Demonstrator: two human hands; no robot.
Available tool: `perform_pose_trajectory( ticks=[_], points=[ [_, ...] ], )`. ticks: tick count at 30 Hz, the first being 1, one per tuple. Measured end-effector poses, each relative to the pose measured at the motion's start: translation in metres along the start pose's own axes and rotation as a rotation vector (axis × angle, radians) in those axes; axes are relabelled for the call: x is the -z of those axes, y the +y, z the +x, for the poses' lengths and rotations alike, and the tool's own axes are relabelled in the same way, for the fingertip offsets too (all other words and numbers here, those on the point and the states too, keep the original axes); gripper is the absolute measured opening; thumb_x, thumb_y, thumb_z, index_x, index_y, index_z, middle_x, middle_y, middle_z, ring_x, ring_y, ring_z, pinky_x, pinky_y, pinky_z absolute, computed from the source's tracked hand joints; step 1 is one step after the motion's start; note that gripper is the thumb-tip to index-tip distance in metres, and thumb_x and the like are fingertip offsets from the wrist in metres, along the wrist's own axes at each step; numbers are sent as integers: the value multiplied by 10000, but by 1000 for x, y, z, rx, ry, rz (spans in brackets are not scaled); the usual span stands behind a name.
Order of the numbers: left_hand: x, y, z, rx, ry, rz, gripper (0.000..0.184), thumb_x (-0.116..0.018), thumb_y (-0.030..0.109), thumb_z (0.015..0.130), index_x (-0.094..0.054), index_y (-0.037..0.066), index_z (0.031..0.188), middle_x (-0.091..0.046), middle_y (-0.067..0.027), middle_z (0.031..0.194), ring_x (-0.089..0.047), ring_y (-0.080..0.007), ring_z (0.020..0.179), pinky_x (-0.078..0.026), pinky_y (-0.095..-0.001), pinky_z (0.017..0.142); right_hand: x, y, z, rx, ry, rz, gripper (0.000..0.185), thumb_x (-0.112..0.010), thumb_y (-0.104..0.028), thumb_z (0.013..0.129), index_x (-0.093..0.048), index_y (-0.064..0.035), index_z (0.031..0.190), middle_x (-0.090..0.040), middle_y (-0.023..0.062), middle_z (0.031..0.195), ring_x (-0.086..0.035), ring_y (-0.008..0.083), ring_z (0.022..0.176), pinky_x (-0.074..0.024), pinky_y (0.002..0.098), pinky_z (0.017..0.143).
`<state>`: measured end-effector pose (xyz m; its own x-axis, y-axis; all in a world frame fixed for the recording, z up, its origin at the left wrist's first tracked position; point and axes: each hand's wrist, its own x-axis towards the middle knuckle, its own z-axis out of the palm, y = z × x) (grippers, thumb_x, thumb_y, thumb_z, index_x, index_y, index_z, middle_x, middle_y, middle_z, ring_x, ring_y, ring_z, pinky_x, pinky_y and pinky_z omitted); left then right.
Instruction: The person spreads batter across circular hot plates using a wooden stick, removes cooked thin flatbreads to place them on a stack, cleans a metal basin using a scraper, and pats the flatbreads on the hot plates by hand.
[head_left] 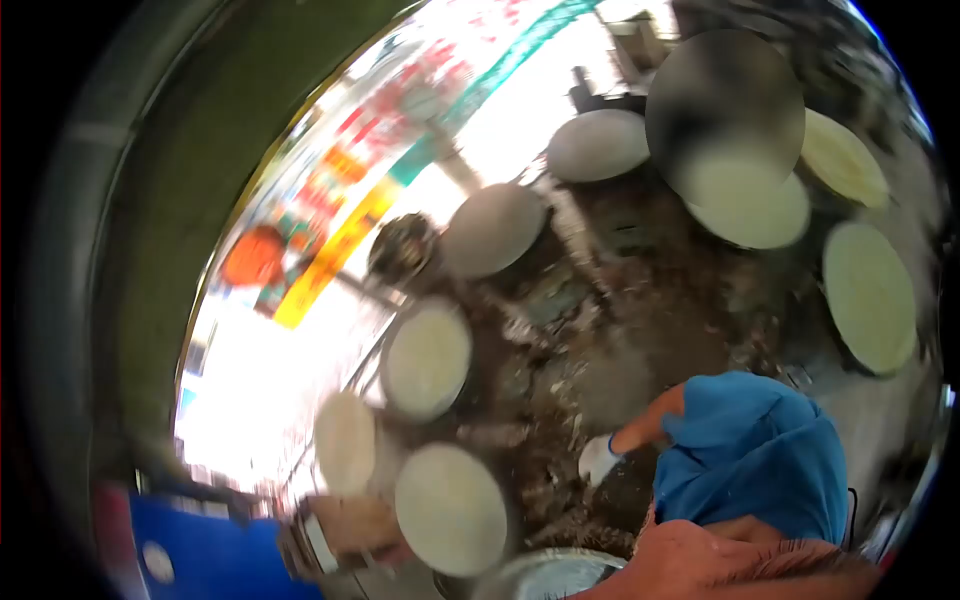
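My right hand [598, 462], in what looks like a white glove with a blue cuff, reaches leftward from a bent arm in a blue sleeve [755, 450]. Its fingers are smeared by motion, and I cannot make out anything in them. Beneath it lies a brown, wet-looking surface [680, 340] with debris scattered over it. A pale round disc [452, 510] sits to the left of the hand, apart from it. Below, a metal basin or pan rim [565, 572] is partly cut off. My left hand is out of the picture.
Several more pale discs, including one disc [425, 358] and another [870, 298], curve around the brown surface. A cardboard box [350, 525] and a blue panel [205, 545] stand lower left. An orange round object [253, 256] is near the bright opening. Much is blurred.
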<state>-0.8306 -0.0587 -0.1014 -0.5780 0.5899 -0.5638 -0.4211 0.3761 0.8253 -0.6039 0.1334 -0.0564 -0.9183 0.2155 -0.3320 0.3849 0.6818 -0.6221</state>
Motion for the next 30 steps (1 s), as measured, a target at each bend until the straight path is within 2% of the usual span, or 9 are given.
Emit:
perform_pose_trajectory(
  ticks=[3, 5, 11, 17, 19, 20, 26, 28, 30],
  points=[
    [-85, 26, 15, -105, -183, 326, 159, -556, 203, 852, -496, 78, 930, -465, -83, 831, -465, -241, 718, -398, -332, 636, 21, 116, -86, -419, 394, 95, 423, -577, -396, 717, -663, -117, 1024, -648, 138, 1013, -603, 334, 930, -468, 452, 794],
    [-140, 31, 20, -196, -275, 520, 182, -561, 200, 846, -497, 70, 955, -471, -96, 862, -469, -255, 749, -396, -343, 663, 48, 150, -172, -673, 616, 197, 324, -565, -305, 663, -696, -97, 874, -666, 141, 889, -633, 325, 863, -498, 428, 760],
    [-263, 39, 34, -520, -469, 1069, 263, -577, 194, 827, -502, 46, 1031, -489, -135, 955, -479, -297, 840, -390, -376, 744, 16, 211, -364, -1120, 919, 430, 315, -559, -281, 664, -686, -63, 853, -661, 164, 861, -626, 336, 866, -489, 424, 766],
    [-384, 53, 42, -933, -655, 1359, 352, -593, 187, 808, -506, 22, 1106, -506, -174, 1048, -489, -339, 930, -384, -409, 825, -65, 142, -469, -1394, 1277, 484, 342, -528, -326, 735, -668, -59, 897, -650, 171, 870, -617, 348, 864, -482, 432, 758],
    [-432, 56, 37, -1081, -754, 1389, 382, -598, 185, 801, -508, 14, 1131, -512, -187, 1079, -492, -353, 961, -382, -420, 852, -83, 99, -494, -1606, 1228, 604, 334, -529, -343, 764, -680, -109, 948, -649, 165, 864, -624, 332, 827, -491, 419, 750],
    [-455, 56, 32, -1154, -806, 1396, 398, -601, 183, 798, -508, 10, 1144, -515, -194, 1094, -494, -360, 976, -381, -425, 866, -102, 84, -497, -1689, 1356, 550, 316, -531, -331, 762, -682, -111, 931, -648, 161, 851, -624, 328, 815, -492, 423, 740],
    [-585, 52, -17, -1427, -1315, 1354, 491, -616, 177, 779, -513, -13, 1220, -532, -233, 1187, -504, -403, 1067, -376, -458, 947, -153, 12, -474, -2105, 1578, 418, 242, -540, -297, 773, -659, -93, 823, -630, 170, 792, -607, 358, 751, -480, 453, 685],
    [-597, 51, -27, -1301, -1452, 1282, 483, -614, 181, 786, -516, -12, 1218, -544, -232, 1174, -499, -401, 1074, -374, -453, 953, -153, 11, -453, -2093, 1576, 406, 244, -542, -294, 782, -614, -68, 725, -604, 193, 741, -589, 380, 706, -461, 477, 648],
    [-574, 48, -24, -1238, -1366, 1199, 463, -604, 187, 809, -518, -12, 1218, -560, -228, 1156, -507, -391, 1073, -382, -446, 951, -138, 31, -430, -1885, 1687, 362, 234, -569, -254, 762, -552, -49, 650, -568, 212, 694, -563, 395, 665, -439, 492, 618]
  ],
)
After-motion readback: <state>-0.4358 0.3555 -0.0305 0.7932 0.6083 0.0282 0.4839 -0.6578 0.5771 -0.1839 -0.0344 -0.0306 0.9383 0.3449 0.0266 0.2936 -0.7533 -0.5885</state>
